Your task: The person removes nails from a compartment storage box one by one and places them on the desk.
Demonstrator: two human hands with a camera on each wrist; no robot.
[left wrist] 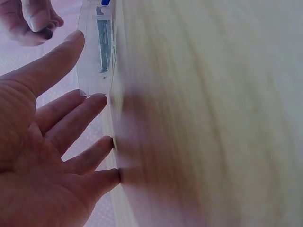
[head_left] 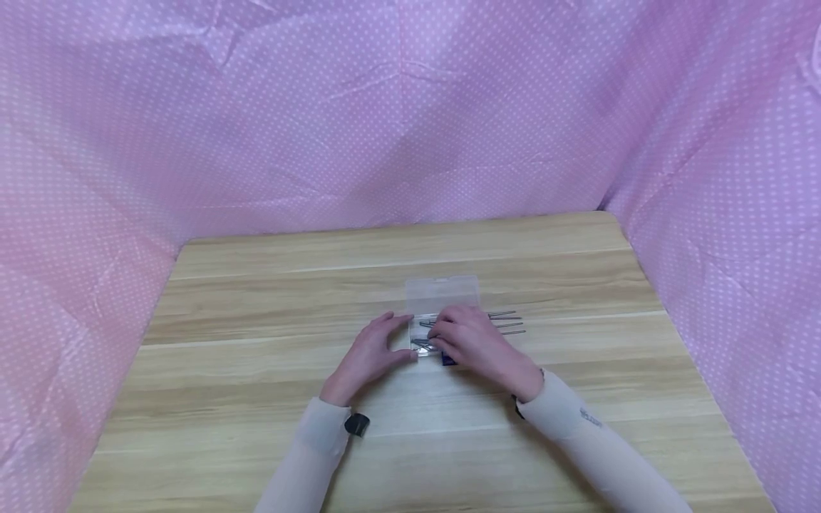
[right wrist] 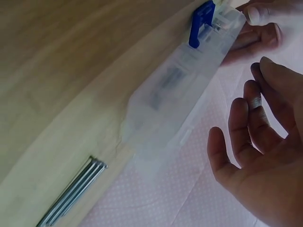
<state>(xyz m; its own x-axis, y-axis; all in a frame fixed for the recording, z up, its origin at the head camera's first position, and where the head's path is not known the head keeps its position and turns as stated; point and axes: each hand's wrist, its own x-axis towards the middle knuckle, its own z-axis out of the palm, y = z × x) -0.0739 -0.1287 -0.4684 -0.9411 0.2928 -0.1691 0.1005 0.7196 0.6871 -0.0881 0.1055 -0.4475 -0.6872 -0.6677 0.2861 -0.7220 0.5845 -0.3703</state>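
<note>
A clear plastic box (head_left: 442, 293) lies open in the middle of the wooden table (head_left: 256, 285), with thin metal pieces (left wrist: 103, 45) inside and a blue latch (right wrist: 201, 21) at its near end. My left hand (head_left: 388, 340) rests at the box's left side, fingers straight, fingertips (left wrist: 97, 100) touching its edge. Hovering over the near part of the box, my right hand (head_left: 452, 333) has relaxed, slightly bent fingers (right wrist: 239, 116) and holds nothing in the right wrist view. A few long metal rods (head_left: 508, 324) lie side by side on the table just right of the box.
Pink dotted cloth (head_left: 398, 121) walls the table in at the back and on both sides. Bare wood stretches all around the box. The table's right edge (head_left: 680, 342) meets the cloth.
</note>
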